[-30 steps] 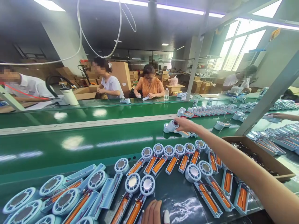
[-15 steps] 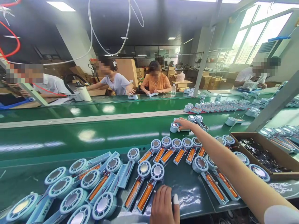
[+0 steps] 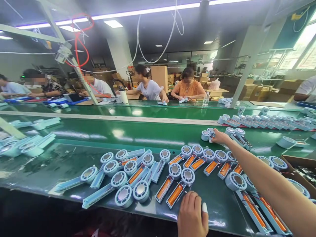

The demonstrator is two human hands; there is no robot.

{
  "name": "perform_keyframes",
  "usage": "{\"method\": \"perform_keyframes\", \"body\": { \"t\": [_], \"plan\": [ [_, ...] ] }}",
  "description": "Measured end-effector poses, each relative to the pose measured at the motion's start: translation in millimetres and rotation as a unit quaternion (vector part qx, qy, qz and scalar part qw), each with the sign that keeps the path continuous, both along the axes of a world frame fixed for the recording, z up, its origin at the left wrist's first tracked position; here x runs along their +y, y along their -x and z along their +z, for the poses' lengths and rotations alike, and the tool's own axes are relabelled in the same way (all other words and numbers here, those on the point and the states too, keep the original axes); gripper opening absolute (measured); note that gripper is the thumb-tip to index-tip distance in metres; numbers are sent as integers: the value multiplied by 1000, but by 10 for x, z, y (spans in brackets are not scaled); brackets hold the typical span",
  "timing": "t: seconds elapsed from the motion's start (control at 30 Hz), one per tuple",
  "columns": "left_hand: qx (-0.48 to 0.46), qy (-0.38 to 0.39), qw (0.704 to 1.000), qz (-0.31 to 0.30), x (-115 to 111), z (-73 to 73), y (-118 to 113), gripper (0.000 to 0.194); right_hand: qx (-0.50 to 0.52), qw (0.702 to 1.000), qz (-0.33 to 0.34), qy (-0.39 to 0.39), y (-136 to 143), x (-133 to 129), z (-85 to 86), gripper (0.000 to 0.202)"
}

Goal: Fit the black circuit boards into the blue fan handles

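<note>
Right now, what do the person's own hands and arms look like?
The left hand has no glove, only a rounded white cover on the thumb tip. The right hand is also gloveless, though small in view; the right arm shows no sleeve or band.

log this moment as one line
right hand: at fans on belt, grip unclear | left hand: beside orange-strip fans on bench | box: far right

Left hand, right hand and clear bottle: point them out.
Left hand (image 3: 192, 213), head view: back of the hand.
Right hand (image 3: 221, 137), head view: back of the hand.
Clear bottle (image 3: 205, 99), head view: middle of its side.
</note>
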State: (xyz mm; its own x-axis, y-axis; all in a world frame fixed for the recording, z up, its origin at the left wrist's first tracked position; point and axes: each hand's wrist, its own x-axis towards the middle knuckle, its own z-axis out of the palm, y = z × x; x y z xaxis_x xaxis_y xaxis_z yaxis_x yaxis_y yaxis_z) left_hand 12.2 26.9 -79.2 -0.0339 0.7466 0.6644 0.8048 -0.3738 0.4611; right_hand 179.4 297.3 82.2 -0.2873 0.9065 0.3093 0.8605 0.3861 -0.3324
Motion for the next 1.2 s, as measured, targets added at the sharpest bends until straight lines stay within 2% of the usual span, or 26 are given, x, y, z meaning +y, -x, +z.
{"method": "perform_keyframes", "body": {
  "t": [0.1,0.17,0.27,0.33,0.43,0.47,0.53,0.6,0.67,0.77,0.87,0.93,1.0,1.07,1.13,1.2],
  "plan": [
    [-10,0,1000,-4,17,3,3,22,31,999,-13,-8,121,-160,157,37],
    [-21,2,1000,-13,24,29,24,24,48,998,-37,-9,91,-316,257,44],
    [-60,11,998,-32,5,70,95,25,63,994,-90,-6,-39,-799,299,61],
    [-105,19,994,-35,-27,84,166,23,80,991,-110,6,-62,-1314,179,69],
    [-166,21,985,-41,-74,96,258,20,171,980,-84,65,102,-2111,-216,73],
    [-183,22,982,-42,-82,104,266,21,172,975,-105,88,189,-2307,-365,74],
    [-241,44,969,-44,-79,130,226,21,132,968,-163,136,352,-2537,-607,75],
    [-277,96,955,-43,-48,163,122,28,81,961,-206,164,459,-2590,-717,74],
    [-273,142,950,-43,7,186,0,37,51,960,-209,181,484,-2572,-696,75],
    [-241,162,956,-46,101,179,-106,44,75,963,-130,225,319,-2591,-540,80],
    [-207,160,964,-52,169,124,-82,51,161,952,-52,256,-158,-2625,-381,61],
    [-184,166,967,-53,198,83,-37,56,182,951,-105,227,-642,-2546,-288,40],
    [-169,175,968,-58,222,56,-2,58,102,948,-268,138,-1196,-2353,-204,33],
    [-162,177,969,-64,238,57,7,59,61,919,-376,99,-1731,-2079,-148,34],
    [-169,170,969,-65,242,81,-6,57,30,889,-445,106,-2164,-1786,-145,29],
    [-190,163,966,-60,233,113,-29,54,6,867,-476,147,-2456,-1537,-196,31]
  ]
}}
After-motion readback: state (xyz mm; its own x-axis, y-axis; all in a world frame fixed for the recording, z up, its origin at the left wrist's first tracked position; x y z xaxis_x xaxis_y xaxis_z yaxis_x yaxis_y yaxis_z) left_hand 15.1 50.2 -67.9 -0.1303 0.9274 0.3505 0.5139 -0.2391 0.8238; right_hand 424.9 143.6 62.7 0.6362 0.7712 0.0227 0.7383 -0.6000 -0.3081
